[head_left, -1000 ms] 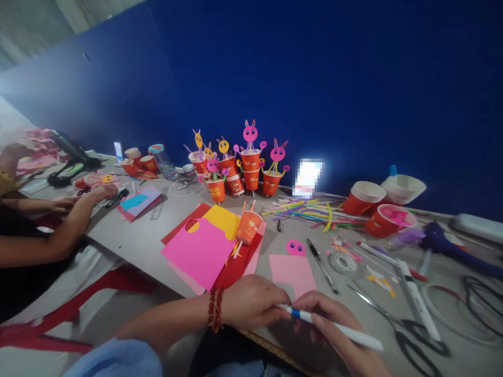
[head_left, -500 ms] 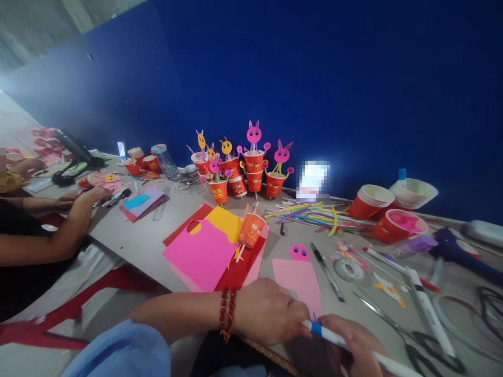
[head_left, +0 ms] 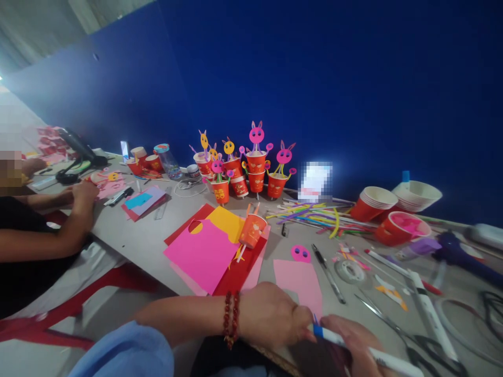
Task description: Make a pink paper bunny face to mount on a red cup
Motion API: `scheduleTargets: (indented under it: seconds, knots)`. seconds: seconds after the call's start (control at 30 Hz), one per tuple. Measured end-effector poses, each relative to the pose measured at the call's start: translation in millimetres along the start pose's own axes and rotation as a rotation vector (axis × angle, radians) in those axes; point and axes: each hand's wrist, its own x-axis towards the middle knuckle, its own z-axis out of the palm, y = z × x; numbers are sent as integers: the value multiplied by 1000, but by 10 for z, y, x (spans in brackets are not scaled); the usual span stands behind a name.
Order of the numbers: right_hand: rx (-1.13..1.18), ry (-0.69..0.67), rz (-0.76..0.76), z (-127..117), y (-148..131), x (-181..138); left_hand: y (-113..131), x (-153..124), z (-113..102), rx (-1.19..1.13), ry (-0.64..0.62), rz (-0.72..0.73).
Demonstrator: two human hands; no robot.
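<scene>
Gripping a white marker (head_left: 332, 337) just in front of the pale pink sheet (head_left: 302, 283), with fingers of the right hand (head_left: 351, 327) wrapped around the barrel and those of the left hand (head_left: 271, 314) curled closed on the blue-banded end. Cannot tell whether capped. Judged as readying or using the marker; next, likely calling for a steady left hold and fine right control. Beyond the sheet, leftward, note red cups (head_left: 256, 181) holding eared paper figures (head_left: 257, 134); beyond it, rightward, nested cups (head_left: 371, 204) and a red cup (head_left: 387, 234) filled with pink pieces (head_left: 411, 224).
</scene>
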Motion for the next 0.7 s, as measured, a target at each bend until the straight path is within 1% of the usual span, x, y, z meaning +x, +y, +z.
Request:
scheduleTargets:
  seconds: [0.03, 0.07, 0.13, 0.2, 0.23, 0.3, 0.37, 0.47, 0.53, 0.6, 0.7]
  knots:
    - [25, -4, -36, -6, -126, 25, -21, 0, 13, 6, 11, -6]
    - [50, -33, -33, -10, -241, 44, -42, 0, 25, 9, 21, -13]
    - [124, -60, 37, -21, -409, 58, -89, -6, 53, 5, 35, -27]
    - [187, -65, 107, -65, -485, 56, -140, -16, 82, -39, 42, -36]
    - [195, -64, 116, -111, -494, 57, -168, -24, 97, -67, 46, -48]
    - [137, -60, 72, -257, -476, 80, -226, -48, 121, -105, 71, -86]
    - [-15, -27, -33, -461, -428, 144, -283, -83, 138, -124, 116, -126]
    - [-339, 98, -228, -759, -315, 308, -362, -141, 165, -102, 167, -158]
    - [-553, 134, -361, -871, -226, 437, -410, -171, 202, -51, 180, -154]
    - [-728, 80, -450, -889, -148, 560, -452, -189, 258, 2, 176, -145]
    - [-943, -29, -455, -796, -79, 723, -496, -198, 341, 63, 159, -150]
